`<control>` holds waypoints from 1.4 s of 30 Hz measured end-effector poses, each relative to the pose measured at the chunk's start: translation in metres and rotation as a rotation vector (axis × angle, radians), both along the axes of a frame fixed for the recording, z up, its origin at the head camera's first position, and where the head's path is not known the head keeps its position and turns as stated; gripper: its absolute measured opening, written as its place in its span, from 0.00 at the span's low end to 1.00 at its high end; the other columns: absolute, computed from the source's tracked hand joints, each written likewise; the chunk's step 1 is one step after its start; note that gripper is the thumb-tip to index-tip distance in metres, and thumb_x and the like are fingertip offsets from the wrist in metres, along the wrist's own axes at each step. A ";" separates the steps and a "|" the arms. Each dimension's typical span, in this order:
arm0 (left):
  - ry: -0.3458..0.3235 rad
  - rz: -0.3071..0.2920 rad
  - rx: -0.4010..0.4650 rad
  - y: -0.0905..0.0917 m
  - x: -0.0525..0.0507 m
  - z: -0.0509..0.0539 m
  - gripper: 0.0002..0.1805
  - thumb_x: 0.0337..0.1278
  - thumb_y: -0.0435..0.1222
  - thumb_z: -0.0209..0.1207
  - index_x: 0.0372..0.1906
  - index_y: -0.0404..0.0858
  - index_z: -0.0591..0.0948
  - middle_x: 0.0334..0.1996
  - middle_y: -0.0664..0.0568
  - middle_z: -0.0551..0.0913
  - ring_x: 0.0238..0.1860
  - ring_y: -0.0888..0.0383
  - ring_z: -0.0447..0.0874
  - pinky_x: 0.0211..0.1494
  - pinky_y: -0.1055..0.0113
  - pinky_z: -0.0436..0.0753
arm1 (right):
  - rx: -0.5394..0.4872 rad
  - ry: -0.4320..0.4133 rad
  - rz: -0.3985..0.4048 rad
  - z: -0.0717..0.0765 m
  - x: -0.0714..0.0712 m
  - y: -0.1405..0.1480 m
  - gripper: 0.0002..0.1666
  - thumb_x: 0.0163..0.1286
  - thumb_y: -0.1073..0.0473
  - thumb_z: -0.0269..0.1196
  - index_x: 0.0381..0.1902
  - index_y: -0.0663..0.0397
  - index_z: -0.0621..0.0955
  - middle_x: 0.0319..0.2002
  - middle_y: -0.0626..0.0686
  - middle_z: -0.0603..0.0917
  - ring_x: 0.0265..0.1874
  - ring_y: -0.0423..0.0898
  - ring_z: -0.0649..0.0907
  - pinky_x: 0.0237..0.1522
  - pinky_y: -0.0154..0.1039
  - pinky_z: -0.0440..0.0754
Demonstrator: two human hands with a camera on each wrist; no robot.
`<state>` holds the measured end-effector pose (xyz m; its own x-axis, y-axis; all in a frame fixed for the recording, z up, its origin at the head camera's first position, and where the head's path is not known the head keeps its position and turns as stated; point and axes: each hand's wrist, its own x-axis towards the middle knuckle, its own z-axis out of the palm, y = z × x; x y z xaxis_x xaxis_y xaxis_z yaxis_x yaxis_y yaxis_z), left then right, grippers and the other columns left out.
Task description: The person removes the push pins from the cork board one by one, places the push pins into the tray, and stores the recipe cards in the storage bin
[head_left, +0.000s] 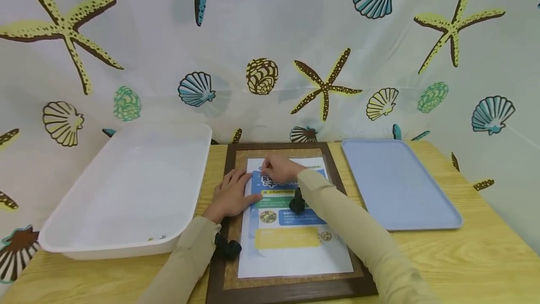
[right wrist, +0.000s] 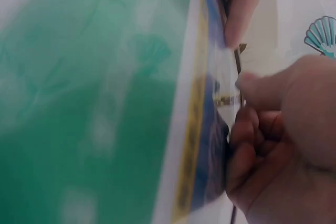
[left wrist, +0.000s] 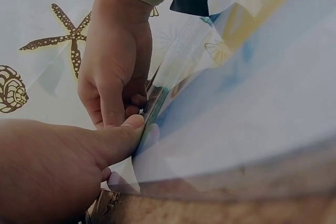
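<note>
A printed poster (head_left: 291, 262) lies on a cork board (head_left: 280, 152) with a dark brown frame. My left hand (head_left: 231, 194) rests on the poster's left edge, fingers and thumb spread and pressing the paper. Near the poster's upper left corner, my right hand (head_left: 281, 169) has its thumb and curled fingers pinched together over the paper. It holds a small pin-like thing, almost wholly covered by the fingertips. In the left wrist view, the right hand (left wrist: 118, 66) comes down close beside the left thumb (left wrist: 128, 132). Part of the poster is hidden under the right forearm.
A large white tub (head_left: 126, 186) stands left of the board, with a few tiny coloured pieces (head_left: 157, 238) near its front wall. To the right lies a light blue tray (head_left: 401, 186). A shell-patterned cloth (head_left: 261, 22) hangs behind the wooden table (head_left: 481, 262).
</note>
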<state>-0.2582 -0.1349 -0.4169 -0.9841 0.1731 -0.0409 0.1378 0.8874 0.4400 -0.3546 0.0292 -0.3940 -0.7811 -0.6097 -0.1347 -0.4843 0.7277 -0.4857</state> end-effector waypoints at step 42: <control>-0.007 0.003 0.012 0.005 0.000 0.002 0.41 0.61 0.52 0.58 0.73 0.36 0.60 0.75 0.39 0.51 0.76 0.37 0.38 0.70 0.32 0.48 | -0.097 0.145 -0.026 0.009 0.022 0.144 0.05 0.71 0.63 0.57 0.35 0.59 0.75 0.28 0.51 0.77 0.25 0.42 0.74 0.31 0.35 0.72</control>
<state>-0.2585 -0.1298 -0.4151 -0.9843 0.1703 -0.0459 0.1316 0.8824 0.4516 -0.3324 0.1730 -0.3846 -0.8036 -0.5938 0.0391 -0.5360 0.6938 -0.4810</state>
